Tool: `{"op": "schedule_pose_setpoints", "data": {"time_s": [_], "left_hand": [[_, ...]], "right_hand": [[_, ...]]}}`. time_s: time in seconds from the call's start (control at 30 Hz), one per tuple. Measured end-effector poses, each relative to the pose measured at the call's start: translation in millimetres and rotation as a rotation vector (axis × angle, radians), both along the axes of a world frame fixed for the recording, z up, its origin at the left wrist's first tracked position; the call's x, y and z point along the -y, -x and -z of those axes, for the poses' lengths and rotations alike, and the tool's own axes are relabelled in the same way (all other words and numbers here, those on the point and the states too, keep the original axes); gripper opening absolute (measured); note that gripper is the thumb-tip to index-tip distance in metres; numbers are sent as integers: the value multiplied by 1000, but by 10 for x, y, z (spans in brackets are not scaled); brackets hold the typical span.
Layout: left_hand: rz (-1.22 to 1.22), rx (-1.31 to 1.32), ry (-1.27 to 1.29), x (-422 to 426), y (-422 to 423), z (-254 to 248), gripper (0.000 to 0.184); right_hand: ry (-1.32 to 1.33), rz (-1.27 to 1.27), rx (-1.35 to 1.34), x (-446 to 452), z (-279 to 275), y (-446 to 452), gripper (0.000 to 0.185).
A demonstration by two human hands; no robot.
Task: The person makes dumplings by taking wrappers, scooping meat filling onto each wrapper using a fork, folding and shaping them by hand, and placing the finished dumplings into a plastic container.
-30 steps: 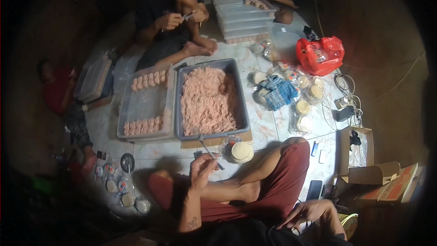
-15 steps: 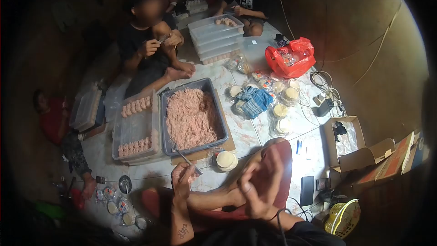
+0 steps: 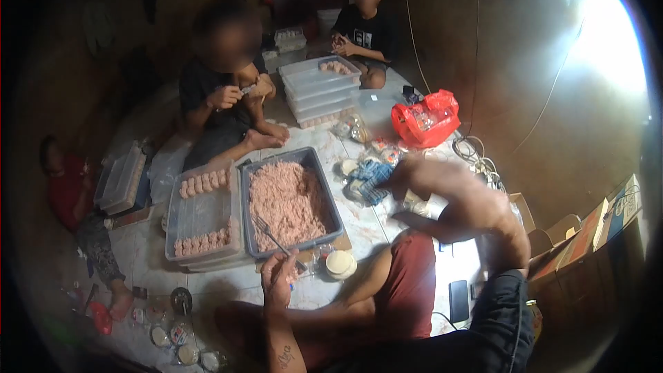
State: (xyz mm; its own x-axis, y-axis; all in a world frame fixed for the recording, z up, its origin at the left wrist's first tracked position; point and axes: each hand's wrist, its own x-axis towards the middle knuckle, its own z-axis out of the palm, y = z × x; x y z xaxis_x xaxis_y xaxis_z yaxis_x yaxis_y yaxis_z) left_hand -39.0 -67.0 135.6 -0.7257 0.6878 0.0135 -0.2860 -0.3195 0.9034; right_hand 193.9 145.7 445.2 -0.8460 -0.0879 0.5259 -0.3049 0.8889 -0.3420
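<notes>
My left hand is closed around the handle of a fork, whose tines point at the grey tub of pink minced meat paste. My right hand is raised in front of the right side, blurred, with thumb and fingers apart and nothing visible between them. Beyond its fingertips lies a blue checked cloth. A stack of round pale wrappers sits on the floor just right of my left hand.
Left of the tub stands a clear tray with rows of shaped meat pieces. Two people sit opposite near stacked trays; another person is at far left. A red plastic bag, cables and cardboard boxes line the right.
My right hand has lifted from above my lap and stretched forward and right. My left hand still holds the fork. The view has tilted up slightly, showing more of the back wall.
</notes>
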Motion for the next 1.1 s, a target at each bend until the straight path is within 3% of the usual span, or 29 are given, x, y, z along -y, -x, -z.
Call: {"op": "schedule_pose_setpoints", "data": {"time_s": [0.03,0.07,0.1,0.17,0.2,0.27,0.33,0.4,0.47,0.53,0.67,0.77,0.83,0.9,0.93,0.97,1.0,1.1], "left_hand": [[47,16,52,25,50,27,12],[91,27,99,7,97,-55,15],[85,-34,113,-5,58,-133,22],[126,-25,108,5,-5,-151,21],[144,-81,108,8,-43,-287,19],[205,-63,83,-65,-32,-348,18],[269,-45,62,-97,-25,-343,18],[333,-52,48,-220,-25,-346,20],[383,-31,40,-344,-8,-300,18],[455,-68,55,-399,44,-261,14],[519,-50,3,-483,119,-337,8],[496,-6,-43,-498,113,-413,12],[525,-76,-61,-517,169,-382,14],[576,-74,-90,-561,238,-392,15],[578,-80,-136,-632,265,-200,14],[600,-51,-116,-642,286,-189,14],[631,-22,-84,-628,291,-177,13],[647,30,-97,-585,284,-175,13]], "right_hand": [[-77,-84,169,-8,78,23,26],[12,-120,405,-45,161,39,31],[119,3,696,-49,163,-4,34],[231,97,978,-156,389,56,37],[227,102,985,-315,707,72,37],[-83,40,1048,-695,1177,27,39],[-79,305,917,-908,840,181,32],[-68,556,424,-589,-33,381,26],[-311,505,106,-631,-567,539,19],[-221,489,220,-428,-1221,658,18],[-353,503,20,-865,-1532,833,18],[-546,744,603,-1020,-1134,430,26],[-556,999,1226,-930,-590,79,28],[-451,1068,1750,-353,-267,7,28],[-354,953,1647,-332,-9,-168,29],[-28,572,1155,-137,78,-276,34],[63,400,961,86,210,-363,33],[171,555,890,444,370,-468,30]]}}
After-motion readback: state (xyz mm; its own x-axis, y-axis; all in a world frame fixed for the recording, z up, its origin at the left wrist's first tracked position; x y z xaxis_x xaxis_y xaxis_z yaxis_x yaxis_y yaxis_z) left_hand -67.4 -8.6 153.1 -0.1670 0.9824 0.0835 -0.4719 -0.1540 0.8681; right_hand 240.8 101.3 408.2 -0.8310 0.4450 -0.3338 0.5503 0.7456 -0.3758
